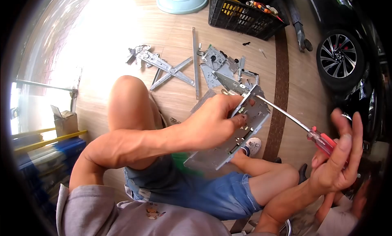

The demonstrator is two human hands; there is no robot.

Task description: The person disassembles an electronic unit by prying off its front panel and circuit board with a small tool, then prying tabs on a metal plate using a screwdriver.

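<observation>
My left hand (220, 123) is closed on the edge of a bent sheet-metal chassis (228, 150), with cutouts and small screw holes, and keeps it tilted above my lap. In my right hand (337, 166) is a screwdriver (320, 141) with a clear red handle. The handle lies between the thumb and the fingers, some of which are stretched out. The screwdriver's long shaft points up and left, and its tip meets the upper corner of the chassis. Whether the tip sits in a screw cannot be made out.
On the floor lie a scissor-type metal bracket (171, 71), a long metal strip (196, 64) and dismantled metal parts (214, 58). A black crate (241, 21) of tools stands behind them. At right is a car wheel (339, 56); at left, a cardboard box (65, 122).
</observation>
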